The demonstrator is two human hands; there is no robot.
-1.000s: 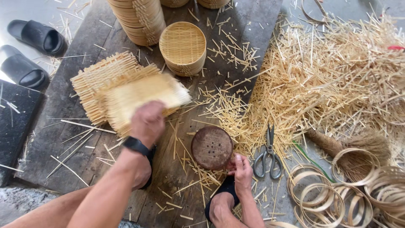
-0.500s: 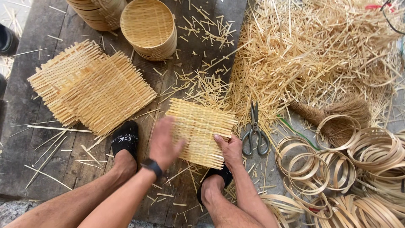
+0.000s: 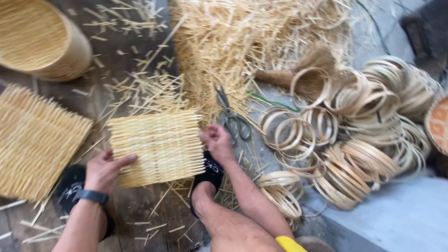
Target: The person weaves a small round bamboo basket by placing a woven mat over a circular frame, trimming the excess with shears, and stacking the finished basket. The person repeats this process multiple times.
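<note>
Head view: both hands, left hand (image 3: 105, 169) and right hand (image 3: 215, 141), now grip the woven mat (image 3: 156, 147), moved beside the scissors (image 3: 232, 115).

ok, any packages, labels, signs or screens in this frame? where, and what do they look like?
No packages, signs or labels.
Wrist device: on the left wrist behind the left hand, a dark band; whether it has a screen cannot be told.
Sandals: black, under the feet, small white printed marks on the straps.
</note>
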